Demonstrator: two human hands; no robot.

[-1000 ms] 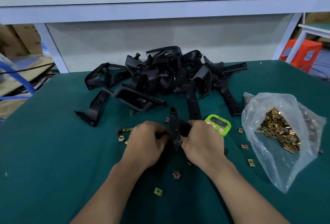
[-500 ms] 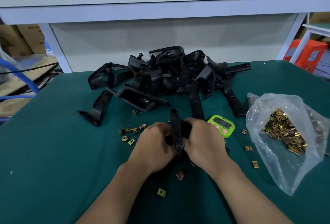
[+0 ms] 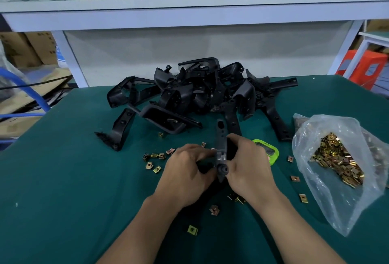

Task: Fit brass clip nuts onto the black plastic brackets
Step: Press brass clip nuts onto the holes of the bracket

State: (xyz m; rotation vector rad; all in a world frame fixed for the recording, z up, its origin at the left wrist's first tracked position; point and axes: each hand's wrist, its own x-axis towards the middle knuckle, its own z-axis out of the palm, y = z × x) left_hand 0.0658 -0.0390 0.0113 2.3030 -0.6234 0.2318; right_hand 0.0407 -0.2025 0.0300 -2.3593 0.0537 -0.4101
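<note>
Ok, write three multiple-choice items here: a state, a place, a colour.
1. The long black plastic bracket is: A untouched; B gripped by left hand and right hand; C snapped in two.
2. The clear plastic bag of brass clip nuts lies: A left of both hands; B right of both hands; C between them.
3. The small plastic timer is: A lime green; B red; C white.
Answers: B, fingers of both curl round it; B, it sits beyond the right hand; A, its casing is green.
</note>
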